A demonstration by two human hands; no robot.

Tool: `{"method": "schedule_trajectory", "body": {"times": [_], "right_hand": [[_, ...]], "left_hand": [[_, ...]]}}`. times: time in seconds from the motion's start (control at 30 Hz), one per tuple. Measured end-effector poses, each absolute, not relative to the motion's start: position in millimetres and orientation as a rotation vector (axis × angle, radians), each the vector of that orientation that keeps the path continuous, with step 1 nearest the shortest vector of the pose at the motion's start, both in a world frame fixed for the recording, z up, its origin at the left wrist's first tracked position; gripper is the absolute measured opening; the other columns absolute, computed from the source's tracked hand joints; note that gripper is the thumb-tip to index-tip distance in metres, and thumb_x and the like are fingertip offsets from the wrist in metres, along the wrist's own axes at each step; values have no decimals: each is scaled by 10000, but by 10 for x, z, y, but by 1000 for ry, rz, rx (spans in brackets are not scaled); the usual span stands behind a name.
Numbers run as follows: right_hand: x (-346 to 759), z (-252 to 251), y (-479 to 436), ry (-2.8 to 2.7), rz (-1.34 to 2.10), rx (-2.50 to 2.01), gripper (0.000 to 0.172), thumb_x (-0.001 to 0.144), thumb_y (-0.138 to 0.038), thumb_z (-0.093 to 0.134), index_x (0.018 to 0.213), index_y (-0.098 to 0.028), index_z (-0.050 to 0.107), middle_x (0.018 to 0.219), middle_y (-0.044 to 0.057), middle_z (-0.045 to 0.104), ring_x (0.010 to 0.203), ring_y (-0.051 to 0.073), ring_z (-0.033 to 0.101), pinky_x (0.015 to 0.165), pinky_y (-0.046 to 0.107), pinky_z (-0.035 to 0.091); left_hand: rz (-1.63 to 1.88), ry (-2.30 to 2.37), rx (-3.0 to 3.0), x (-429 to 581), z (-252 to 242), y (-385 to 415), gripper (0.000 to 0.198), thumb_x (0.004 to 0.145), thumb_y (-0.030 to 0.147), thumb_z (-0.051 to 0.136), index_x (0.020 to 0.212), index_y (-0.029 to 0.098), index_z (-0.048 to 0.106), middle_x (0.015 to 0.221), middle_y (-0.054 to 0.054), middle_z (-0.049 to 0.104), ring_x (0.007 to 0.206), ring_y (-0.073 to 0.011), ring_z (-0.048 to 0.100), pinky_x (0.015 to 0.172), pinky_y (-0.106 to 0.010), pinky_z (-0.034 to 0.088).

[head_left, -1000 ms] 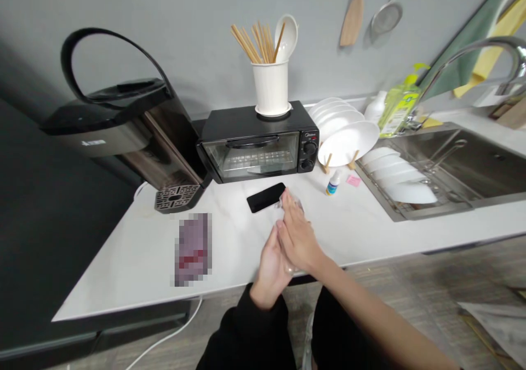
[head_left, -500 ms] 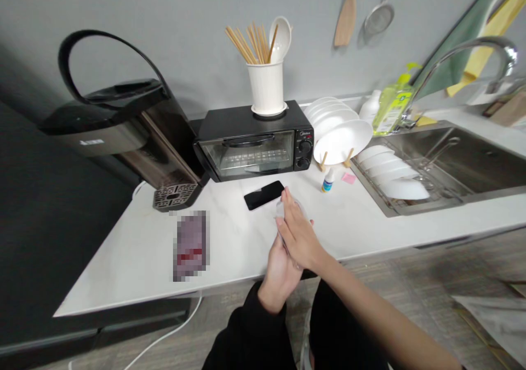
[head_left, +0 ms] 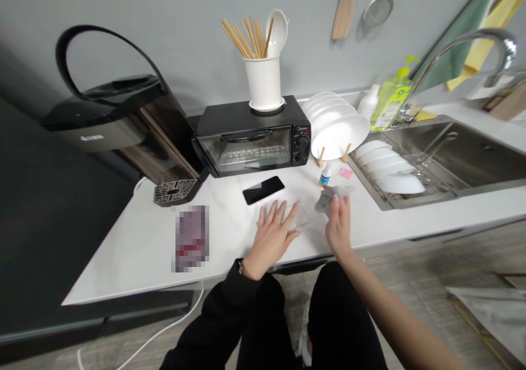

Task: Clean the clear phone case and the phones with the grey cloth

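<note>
Palms have parted — my left hand [head_left: 273, 234] spread open over the counter [head_left: 234, 222], phone [head_left: 263, 189] at its twelve o'clock. My right hand [head_left: 339, 222] grips a grey scrap [head_left: 324, 199] — the phone's three o'clock.

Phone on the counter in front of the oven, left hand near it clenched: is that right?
The left hand is not clenched: the head view shows it spread open. The phone does lie on the counter in front of the oven, near that hand.
</note>
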State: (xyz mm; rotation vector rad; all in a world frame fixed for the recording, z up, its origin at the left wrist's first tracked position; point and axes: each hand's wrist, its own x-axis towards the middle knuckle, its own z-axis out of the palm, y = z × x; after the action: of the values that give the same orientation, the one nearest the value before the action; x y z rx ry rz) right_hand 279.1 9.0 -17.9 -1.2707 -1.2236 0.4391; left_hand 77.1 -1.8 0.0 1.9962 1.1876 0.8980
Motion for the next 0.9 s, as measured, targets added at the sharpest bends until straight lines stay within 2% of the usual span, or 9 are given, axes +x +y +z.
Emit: {"method": "schedule_trajectory", "body": {"times": [0.07,0.13,0.27,0.37,0.47,0.57,0.67,0.77,0.9], "right_hand": [[2750,-207,126,-1597,335,-1258,481,1081,-457,394,1360,-183,673,1293,171,621,1251,294,599,1120,497,459],[2677,-275,59,-1950,319,-1229,464,1076,-417,439,1434,-184,620,1305,170,653,1248,302,620,1142,522,457],[2458,-375,-213,-2262,273,-1238,493,1072,-407,477,1496,-166,550,1480,168,612,1396,336,555,1214,611,372],[2342,-304,-314,-2397,382,-1070,539,1055,-468,513,1492,-155,554,1530,156,566,1439,313,525,1225,553,392],[2473,-175,-261,-2496,542,-906,477,1055,-473,521,1435,-202,616,1463,95,639,1383,255,590,1194,457,457],[2685,-117,-174,-2458,485,-1057,370,1083,-389,474,1363,-257,677,1367,59,711,1306,250,656,1160,470,494],[2603,-139,-161,-2438,393,-1136,457,1053,-427,528,1425,-180,625,1430,137,654,1359,326,606,1189,573,436],[2402,-134,-186,-2506,480,-953,603,996,-519,610,1449,-121,591,1477,178,608,1401,337,564,1221,552,400],[2615,-45,-131,-2572,574,-897,422,1041,-488,546,1343,-228,683,1395,71,694,1315,259,648,1181,448,472]], "left_hand": [[898,1246,2090,698,-46,-70,913,791,490,839,1589,324,429,1675,-116,381,1598,-391,183,1259,-583,-118],[922,1324,2057,567,-80,-131,1088,725,487,892,1635,282,333,1635,-158,433,1563,-416,263,1268,-599,-34],[890,1379,2024,310,-189,-236,977,873,381,771,1668,264,216,1484,-150,585,1410,-362,475,1220,-551,283],[815,1362,2135,240,-260,-245,1025,897,257,733,1683,288,75,1471,-125,585,1351,-306,521,1154,-482,403],[787,1372,2187,242,-256,-215,1113,877,247,763,1679,318,-5,1442,-93,610,1327,-297,531,1129,-469,427],[772,1398,2176,257,-217,-179,1229,817,300,843,1674,333,-37,1428,-72,635,1320,-319,532,1126,-492,415],[757,1346,2169,253,-206,-135,1249,796,283,862,1674,339,-24,1431,-65,640,1318,-314,538,1127,-488,409],[757,1295,2153,237,-217,-98,1196,823,259,832,1677,336,-1,1420,-62,646,1289,-291,557,1108,-463,428],[758,1337,2148,245,-213,-93,1266,775,306,884,1675,346,-5,1419,-47,650,1293,-304,542,1105,-469,415]]}}
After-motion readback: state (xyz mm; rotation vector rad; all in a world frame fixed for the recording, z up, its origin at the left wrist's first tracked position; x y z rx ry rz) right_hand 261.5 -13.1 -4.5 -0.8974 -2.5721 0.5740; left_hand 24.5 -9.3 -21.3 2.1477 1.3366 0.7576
